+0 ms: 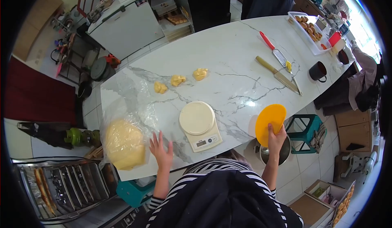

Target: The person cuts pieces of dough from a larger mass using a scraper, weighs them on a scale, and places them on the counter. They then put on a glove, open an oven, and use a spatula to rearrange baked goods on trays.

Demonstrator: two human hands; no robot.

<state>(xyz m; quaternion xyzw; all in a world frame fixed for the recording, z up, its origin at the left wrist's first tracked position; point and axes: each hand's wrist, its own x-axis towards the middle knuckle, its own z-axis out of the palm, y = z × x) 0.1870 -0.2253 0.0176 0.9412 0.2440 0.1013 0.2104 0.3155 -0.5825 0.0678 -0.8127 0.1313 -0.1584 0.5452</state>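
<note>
The yellow disc (270, 121) is a flat, smooth, plain oval sheet of orange-yellow, with no marking to be seen. It sits at the near edge of the tabletop (228, 52), at about 4 o'clock from the white scale (200, 126). The right hand (276, 140) pinches its lower rim, thumb on the facing side and the fingers curled behind it. The disc stands up from that grip, its long axis running from 7 o'clock to 1 o'clock and the free end pointing towards 1 o'clock. The left hand (161, 148) lies spread, fingers apart, on the tabletop, holding nothing, with the plastic-wrapped dough block (124, 144) just beside it at 9 o'clock.
</note>
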